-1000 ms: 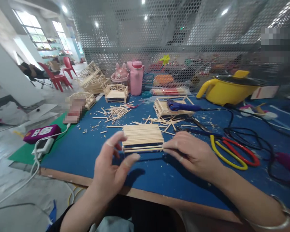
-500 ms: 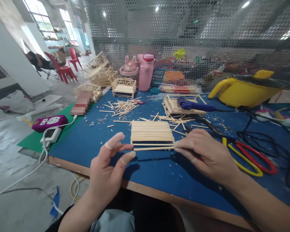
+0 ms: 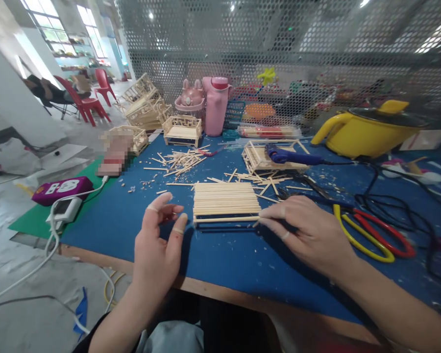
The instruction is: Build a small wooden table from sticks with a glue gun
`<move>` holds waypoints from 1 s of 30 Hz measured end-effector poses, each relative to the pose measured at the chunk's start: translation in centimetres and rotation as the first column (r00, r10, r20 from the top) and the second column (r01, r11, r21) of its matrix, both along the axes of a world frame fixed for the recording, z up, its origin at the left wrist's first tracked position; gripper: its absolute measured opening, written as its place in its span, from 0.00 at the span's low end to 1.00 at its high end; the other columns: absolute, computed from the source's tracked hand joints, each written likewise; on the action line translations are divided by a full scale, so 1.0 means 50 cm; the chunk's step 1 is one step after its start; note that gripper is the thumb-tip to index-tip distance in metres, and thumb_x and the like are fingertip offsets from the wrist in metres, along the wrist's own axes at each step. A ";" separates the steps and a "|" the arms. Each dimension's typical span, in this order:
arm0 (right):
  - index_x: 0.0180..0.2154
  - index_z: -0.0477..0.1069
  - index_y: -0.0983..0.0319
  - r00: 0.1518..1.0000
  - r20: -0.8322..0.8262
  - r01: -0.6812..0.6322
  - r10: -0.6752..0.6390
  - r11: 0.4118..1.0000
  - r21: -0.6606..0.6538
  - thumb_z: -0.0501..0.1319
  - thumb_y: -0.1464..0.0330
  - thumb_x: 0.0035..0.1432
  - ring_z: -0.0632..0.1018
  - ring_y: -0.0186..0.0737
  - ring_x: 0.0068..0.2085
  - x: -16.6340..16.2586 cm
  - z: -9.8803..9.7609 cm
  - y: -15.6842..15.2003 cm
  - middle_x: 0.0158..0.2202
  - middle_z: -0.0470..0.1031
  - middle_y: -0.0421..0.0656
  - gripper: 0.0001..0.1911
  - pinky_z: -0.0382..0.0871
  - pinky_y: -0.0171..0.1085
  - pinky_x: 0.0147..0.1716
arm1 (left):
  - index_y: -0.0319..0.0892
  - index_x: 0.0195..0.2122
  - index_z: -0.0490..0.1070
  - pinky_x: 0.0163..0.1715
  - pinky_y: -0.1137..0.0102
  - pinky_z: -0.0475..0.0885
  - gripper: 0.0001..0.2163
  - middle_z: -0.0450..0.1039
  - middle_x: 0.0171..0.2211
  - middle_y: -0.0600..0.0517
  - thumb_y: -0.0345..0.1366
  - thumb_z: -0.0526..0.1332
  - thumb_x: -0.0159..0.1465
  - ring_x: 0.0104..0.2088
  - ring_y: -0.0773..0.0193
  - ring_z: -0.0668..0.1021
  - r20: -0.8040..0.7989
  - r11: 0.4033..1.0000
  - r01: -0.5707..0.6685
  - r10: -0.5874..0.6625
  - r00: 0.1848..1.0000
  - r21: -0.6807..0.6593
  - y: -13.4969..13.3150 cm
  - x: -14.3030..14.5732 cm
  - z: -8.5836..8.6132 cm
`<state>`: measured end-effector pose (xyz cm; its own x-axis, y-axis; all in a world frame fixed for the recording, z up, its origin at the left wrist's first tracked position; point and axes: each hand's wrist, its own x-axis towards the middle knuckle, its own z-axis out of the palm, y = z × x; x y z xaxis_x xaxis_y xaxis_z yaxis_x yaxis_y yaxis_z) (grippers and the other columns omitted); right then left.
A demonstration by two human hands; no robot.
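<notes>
A small slatted panel of pale wooden sticks (image 3: pixel 226 198) lies on the blue work surface in front of me. Along its near edge runs a single wooden stick (image 3: pixel 228 220), whose right end is pinched between the thumb and forefinger of my right hand (image 3: pixel 308 230). My left hand (image 3: pixel 159 240) is beside the panel's left end, apart from it, thumb and fingers spread with nothing between them. Pale wraps cover some fingertips. Behind the panel, loose sticks (image 3: pixel 185 163) lie in piles, and a blue glue gun (image 3: pixel 297 157) rests on a small stick-built frame (image 3: pixel 253 159).
Red-and-yellow-handled scissors (image 3: pixel 384 240) and black cables lie at right, below a yellow pot (image 3: pixel 371 135). A small wooden bench (image 3: pixel 183 131) and a pink bottle (image 3: pixel 216 108) stand at the back. A phone (image 3: pixel 113 154) and purple box (image 3: pixel 62 190) sit left.
The stick in my right hand has come back against the panel's near edge. My left hand has drawn away to the left from the stick's end. The camera view has shifted slightly.
</notes>
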<state>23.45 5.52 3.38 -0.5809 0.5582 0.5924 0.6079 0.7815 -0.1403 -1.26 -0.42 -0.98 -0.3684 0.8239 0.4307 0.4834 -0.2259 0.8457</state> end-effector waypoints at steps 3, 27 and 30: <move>0.34 0.73 0.56 1.000 0.002 0.018 -0.018 0.998 0.066 0.58 0.66 0.61 0.77 0.42 0.35 -0.001 -0.002 0.002 0.31 0.78 0.42 0.05 0.66 0.42 0.39 | 0.46 0.57 0.57 0.47 0.63 0.70 0.23 0.75 0.38 0.52 0.36 0.60 0.61 0.41 0.63 0.78 0.045 0.998 0.009 -0.006 0.999 -0.065 0.001 -0.005 -0.003; 0.38 0.74 0.57 0.997 0.011 0.071 -0.071 0.997 0.023 0.58 0.68 0.61 0.76 0.42 0.38 -0.008 -0.011 0.008 0.35 0.77 0.44 0.07 0.66 0.42 0.40 | 0.45 0.62 0.50 0.35 0.67 0.71 0.31 0.76 0.29 0.55 0.41 0.60 0.60 0.31 0.63 0.78 0.011 0.962 0.064 -0.063 0.998 -0.265 0.013 0.012 0.021; 0.43 0.70 0.59 0.988 -0.069 0.132 -0.138 0.987 -0.090 0.58 0.70 0.58 0.75 0.41 0.37 0.001 -0.008 0.007 0.35 0.75 0.44 0.10 0.68 0.40 0.39 | 0.46 0.63 0.50 0.35 0.67 0.71 0.32 0.76 0.29 0.55 0.43 0.61 0.60 0.31 0.63 0.78 -0.005 0.961 0.037 -0.040 0.999 -0.274 0.013 0.012 0.018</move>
<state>23.51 5.85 2.98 -0.4528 0.6786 0.5783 0.6922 0.6764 -0.2517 -0.67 0.22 -0.08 -0.3305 0.9245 0.1900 0.4881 -0.0049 0.8728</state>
